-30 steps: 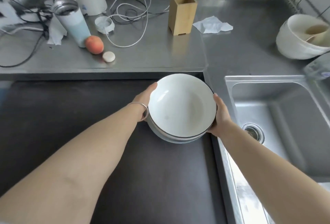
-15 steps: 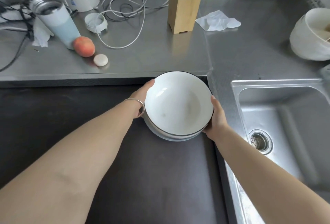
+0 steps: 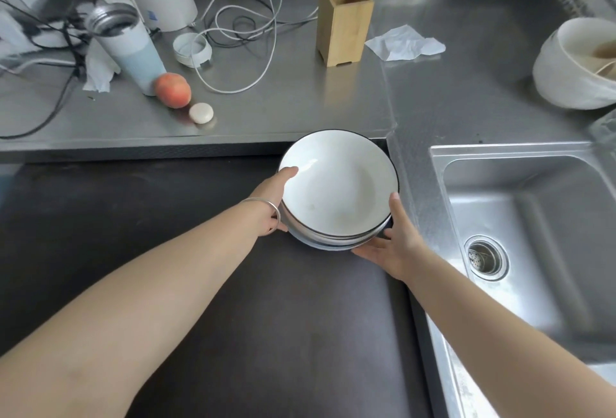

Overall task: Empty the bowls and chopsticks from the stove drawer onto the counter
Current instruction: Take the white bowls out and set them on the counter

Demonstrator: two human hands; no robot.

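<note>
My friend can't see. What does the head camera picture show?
Two hands, left hand and right hand, hold a stack of white bowls over a dark stovetop. Behind lie a steel counter, a peach and a wooden holder.

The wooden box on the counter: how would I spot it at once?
Start at the steel sink and look to the far counter behind the held stack of bowls. The wooden box stands upright there beside a crumpled tissue. It is the only tall, square, open-topped bamboo thing.

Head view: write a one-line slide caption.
Both hands, left and right, hold a stack of white bowls over the dark stovetop, beside the steel counter.
</note>
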